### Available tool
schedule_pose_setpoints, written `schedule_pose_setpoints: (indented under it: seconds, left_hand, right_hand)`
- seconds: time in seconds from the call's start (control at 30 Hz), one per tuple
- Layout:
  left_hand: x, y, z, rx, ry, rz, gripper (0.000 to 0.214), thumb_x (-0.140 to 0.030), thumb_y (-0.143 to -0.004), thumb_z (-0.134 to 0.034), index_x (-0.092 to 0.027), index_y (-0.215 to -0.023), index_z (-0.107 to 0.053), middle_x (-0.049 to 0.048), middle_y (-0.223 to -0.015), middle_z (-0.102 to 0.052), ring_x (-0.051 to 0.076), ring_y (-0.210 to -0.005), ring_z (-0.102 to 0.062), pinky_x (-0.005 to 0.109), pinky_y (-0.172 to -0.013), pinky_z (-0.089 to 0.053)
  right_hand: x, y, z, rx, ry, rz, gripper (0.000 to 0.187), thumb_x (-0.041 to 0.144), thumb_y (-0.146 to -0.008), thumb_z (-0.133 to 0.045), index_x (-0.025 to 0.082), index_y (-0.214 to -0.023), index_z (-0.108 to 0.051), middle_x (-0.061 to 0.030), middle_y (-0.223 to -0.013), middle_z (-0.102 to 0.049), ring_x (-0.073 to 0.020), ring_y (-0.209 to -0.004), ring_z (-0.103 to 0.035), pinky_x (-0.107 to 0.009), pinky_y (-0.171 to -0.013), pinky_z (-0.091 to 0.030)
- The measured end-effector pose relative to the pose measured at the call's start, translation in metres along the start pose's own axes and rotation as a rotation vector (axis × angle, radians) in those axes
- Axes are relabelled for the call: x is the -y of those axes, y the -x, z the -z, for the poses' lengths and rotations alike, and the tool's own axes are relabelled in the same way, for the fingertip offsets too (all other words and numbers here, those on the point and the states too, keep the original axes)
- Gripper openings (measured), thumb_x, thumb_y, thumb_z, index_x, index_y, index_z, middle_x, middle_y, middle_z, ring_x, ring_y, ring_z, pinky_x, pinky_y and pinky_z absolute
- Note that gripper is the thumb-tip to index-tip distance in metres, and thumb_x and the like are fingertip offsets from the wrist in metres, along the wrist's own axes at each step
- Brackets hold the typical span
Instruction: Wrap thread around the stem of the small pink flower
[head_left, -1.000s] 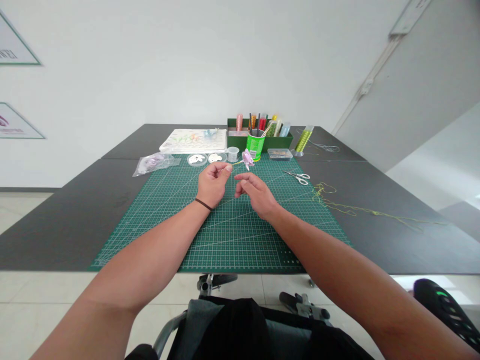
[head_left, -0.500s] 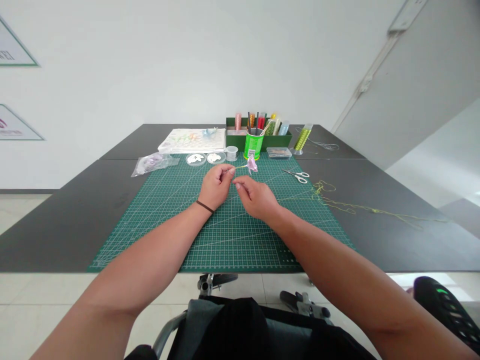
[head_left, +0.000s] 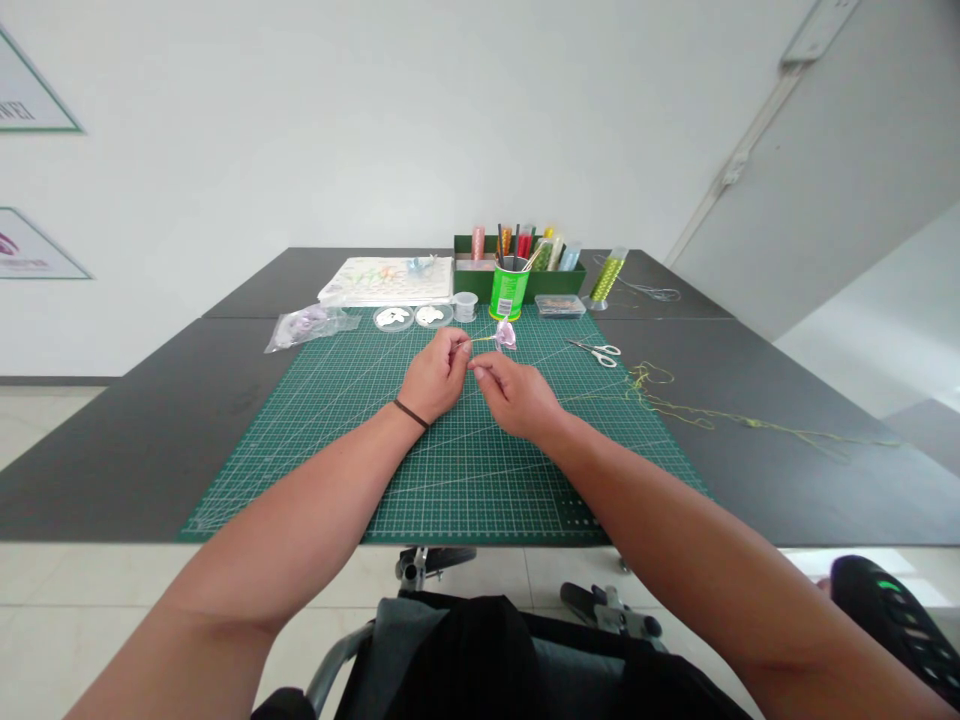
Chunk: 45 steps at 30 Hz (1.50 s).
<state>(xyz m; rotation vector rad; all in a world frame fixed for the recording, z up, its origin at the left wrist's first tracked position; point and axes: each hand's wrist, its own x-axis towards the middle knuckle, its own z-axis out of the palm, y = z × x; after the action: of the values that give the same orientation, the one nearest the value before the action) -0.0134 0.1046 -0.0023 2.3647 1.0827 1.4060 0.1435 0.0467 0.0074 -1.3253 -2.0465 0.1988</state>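
Observation:
A small pale purple artificial flower (head_left: 505,335) on a thin yellow-green stem points to the right, above the green cutting mat (head_left: 315,430). My left hand (head_left: 437,372) is closed, pinching the stem between thumb and forefinger. Close beside it, my right hand (head_left: 517,393) is also closed, thumb against forefinger. Whatever lies between the right fingertips is too small to make out. A yellow-green thread (head_left: 679,405) lies in a loose tangle to the right of my right hand and trails across the dark table.
Scissors (head_left: 598,352) lie on the mat's right side. Behind stand a green can (head_left: 509,292), a green box (head_left: 465,280) of thread spools, a yellow-green spool (head_left: 609,278) and a clear case (head_left: 560,306). Dishes (head_left: 394,318), a white board (head_left: 352,285) and a plastic bag (head_left: 309,326) are left.
The flower head has turned and dipped slightly, with its stem still pinched in my left hand. Both hands stay almost in place; the whole view shifts a little.

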Motion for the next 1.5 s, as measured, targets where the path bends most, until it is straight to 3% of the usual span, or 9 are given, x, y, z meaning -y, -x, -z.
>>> schedule_pose_setpoints:
  seconds: [0.3,0.6,1.0,1.3,1.5]
  left_hand:
    - [0.001,-0.004,0.001,-0.067,-0.047,-0.223,0.009,-0.023,-0.093,-0.05,-0.018,-0.088,-0.056,0.0038,-0.083,-0.06,0.016,-0.083,-0.056,0.032,-0.076,-0.047]
    - [0.002,-0.005,0.002,-0.039,-0.079,-0.235,0.01,-0.022,-0.092,-0.054,-0.019,-0.087,-0.063,0.0032,-0.084,-0.065,0.016,-0.084,-0.059,0.032,-0.078,-0.049]
    - [-0.001,-0.005,0.002,-0.037,-0.075,-0.16,0.009,-0.02,-0.088,-0.058,-0.018,-0.08,-0.062,0.0009,-0.073,-0.059,0.014,-0.072,-0.055,0.028,-0.069,-0.046]
    - [-0.001,-0.004,0.003,0.093,-0.015,-0.18,0.009,-0.019,-0.086,-0.059,-0.017,-0.079,-0.063,0.0,-0.071,-0.057,0.014,-0.07,-0.053,0.027,-0.067,-0.045]
    - [-0.005,-0.003,0.005,0.244,0.024,-0.194,0.009,-0.018,-0.086,-0.058,-0.017,-0.078,-0.062,-0.001,-0.07,-0.055,0.013,-0.069,-0.053,0.027,-0.068,-0.044]
  right_hand:
    - [0.002,0.0,0.005,-0.03,-0.009,-0.004,0.029,0.036,-0.095,-0.039,0.021,-0.108,-0.061,-0.005,-0.086,-0.07,-0.0183,-0.071,-0.062,-0.028,-0.064,-0.037]
    - [0.002,-0.002,0.014,-0.068,0.081,-0.047,0.026,0.035,-0.093,-0.042,0.02,-0.101,-0.061,-0.0025,-0.069,-0.064,-0.0158,-0.059,-0.054,-0.028,-0.059,-0.031]
    - [-0.004,-0.001,0.027,-0.1,0.226,0.121,0.032,0.035,-0.095,-0.037,0.019,-0.092,-0.065,-0.0065,-0.081,-0.072,-0.016,-0.065,-0.059,-0.029,-0.06,-0.034]
    - [-0.011,-0.004,0.034,-0.143,0.154,0.215,0.034,0.033,-0.098,-0.038,0.019,-0.097,-0.068,-0.0073,-0.09,-0.073,-0.0174,-0.08,-0.063,-0.029,-0.073,-0.043]
    - [-0.015,-0.006,0.034,-0.181,0.102,0.161,0.025,0.031,-0.094,-0.044,0.018,-0.09,-0.066,-0.0041,-0.078,-0.069,-0.0151,-0.071,-0.06,-0.027,-0.066,-0.04]
